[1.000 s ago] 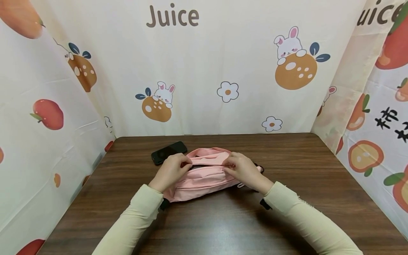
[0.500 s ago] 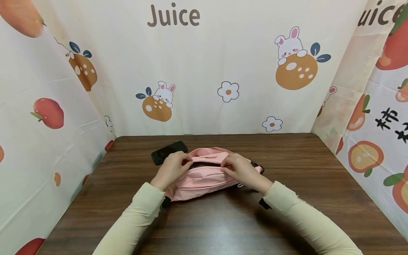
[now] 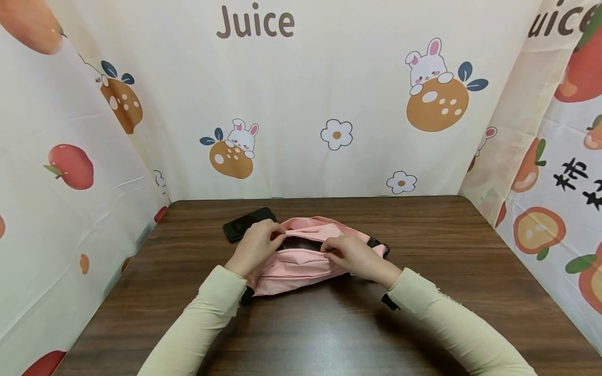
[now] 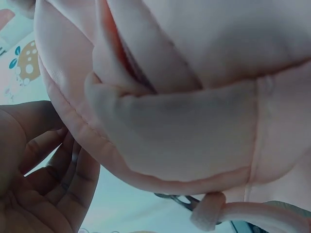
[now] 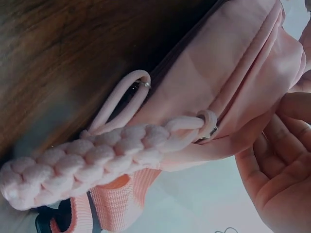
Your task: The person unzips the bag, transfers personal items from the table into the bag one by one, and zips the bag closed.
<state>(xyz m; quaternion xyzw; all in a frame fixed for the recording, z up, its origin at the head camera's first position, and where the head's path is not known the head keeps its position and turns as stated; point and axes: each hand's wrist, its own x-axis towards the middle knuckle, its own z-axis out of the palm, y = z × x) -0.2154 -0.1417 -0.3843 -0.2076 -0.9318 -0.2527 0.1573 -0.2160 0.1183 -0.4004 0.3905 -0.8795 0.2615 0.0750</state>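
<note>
A pink waist bag (image 3: 296, 271) lies on the table, its top opening (image 3: 303, 244) parted to a dark inside. My left hand (image 3: 257, 244) pinches the fabric at the left end of that opening. My right hand (image 3: 355, 256) pinches the front edge near the opening's right end. In the left wrist view, the left hand's thumb and fingers (image 4: 53, 160) meet at the bag's edge. A braided pink cord pull (image 5: 82, 160) hangs from the bag in the right wrist view, beside the right hand's fingers (image 5: 277, 160). What lies inside the bag cannot be made out.
Just behind my left hand lies a black phone (image 3: 249, 224). The bag's pink strap (image 3: 310, 222) loops behind it, with a black buckle (image 3: 374, 243) at its right. A printed curtain (image 3: 301, 104) stands along the back and sides of the wooden table (image 3: 447, 250).
The bag's opening has spread wider. My right hand has shifted slightly left along the front edge, showing more of the strap and buckle behind it. My left hand has moved only slightly right.
</note>
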